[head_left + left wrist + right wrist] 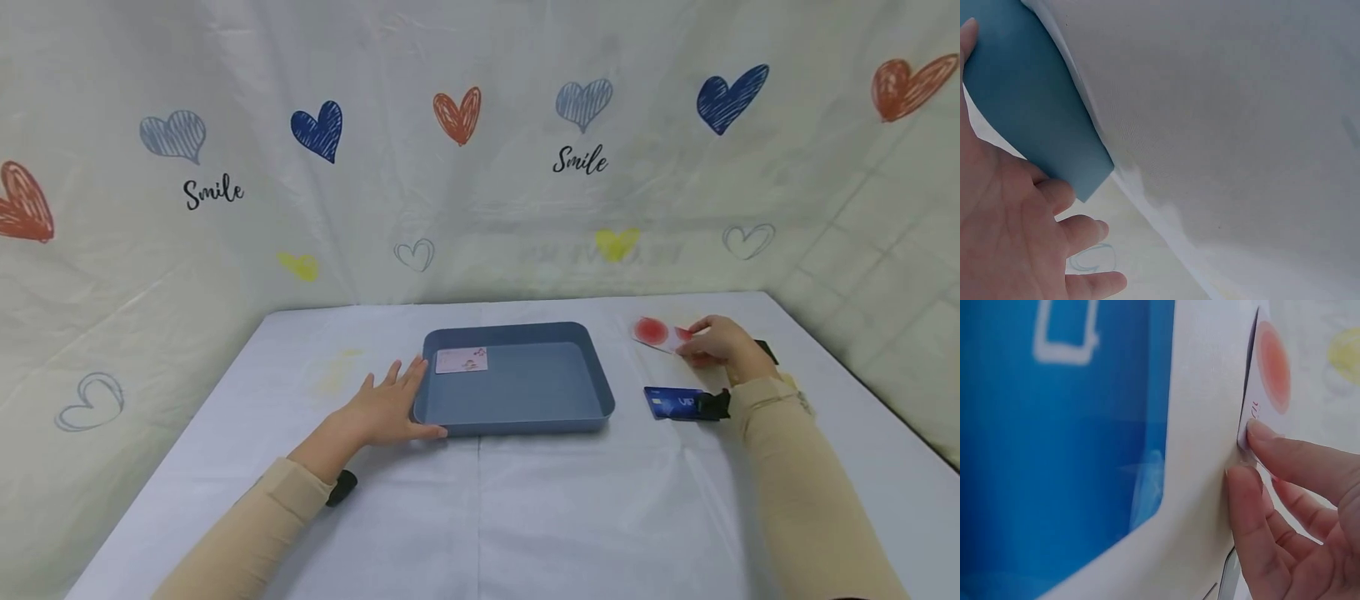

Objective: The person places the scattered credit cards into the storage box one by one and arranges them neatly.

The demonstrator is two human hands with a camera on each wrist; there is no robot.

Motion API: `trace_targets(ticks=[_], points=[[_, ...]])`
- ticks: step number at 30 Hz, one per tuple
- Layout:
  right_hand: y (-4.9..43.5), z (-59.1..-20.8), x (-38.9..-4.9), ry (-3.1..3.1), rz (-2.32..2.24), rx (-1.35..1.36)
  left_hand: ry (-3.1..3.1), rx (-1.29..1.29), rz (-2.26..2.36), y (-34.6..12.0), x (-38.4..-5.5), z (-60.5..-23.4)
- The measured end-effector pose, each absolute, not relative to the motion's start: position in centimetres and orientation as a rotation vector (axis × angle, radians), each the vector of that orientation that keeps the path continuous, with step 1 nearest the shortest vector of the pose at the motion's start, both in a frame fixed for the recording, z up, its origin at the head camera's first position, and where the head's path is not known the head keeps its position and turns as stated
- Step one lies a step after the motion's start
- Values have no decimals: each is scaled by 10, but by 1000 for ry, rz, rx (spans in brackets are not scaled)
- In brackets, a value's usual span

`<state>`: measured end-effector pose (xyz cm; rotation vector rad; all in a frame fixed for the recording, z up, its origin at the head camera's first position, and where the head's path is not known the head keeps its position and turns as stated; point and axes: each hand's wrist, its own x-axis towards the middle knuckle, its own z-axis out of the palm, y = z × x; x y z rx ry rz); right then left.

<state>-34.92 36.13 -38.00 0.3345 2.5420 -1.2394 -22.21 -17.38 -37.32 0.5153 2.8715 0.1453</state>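
- Two hands at work, and your left hand (382,408) has its fingers spread apart, touching the left end of the blue-grey tray (540,387), with the thumb by the near corner.
- Over on your right, your right hand (723,346) has thumb and forefinger together, pinching a corner of the white card (651,331) with the red round print.
- That white card sits right of the tray, towards the far side of the table (570,517), and the right wrist view shows it tilted; whether it is fully off the cloth, you cannot tell.
- Just nearer to you than that card lies a blue card (675,403), partly covered by the black device (712,406) at your right wrist.
- Inside your tray, a pink card (453,360) lies flat near the far left corner.
- Behind it all hangs a pale backdrop (510,208), printed with hearts and "Smile".
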Motion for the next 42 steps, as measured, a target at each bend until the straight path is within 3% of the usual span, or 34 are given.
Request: trace_targets(ticks=[29,42], points=[[358,-373,-333,2371,-1625,264,2895,539,169,-177,-223,-377],[355,-368,-331,2274,-1909,393,2889,542,176,-176,-222,-374]])
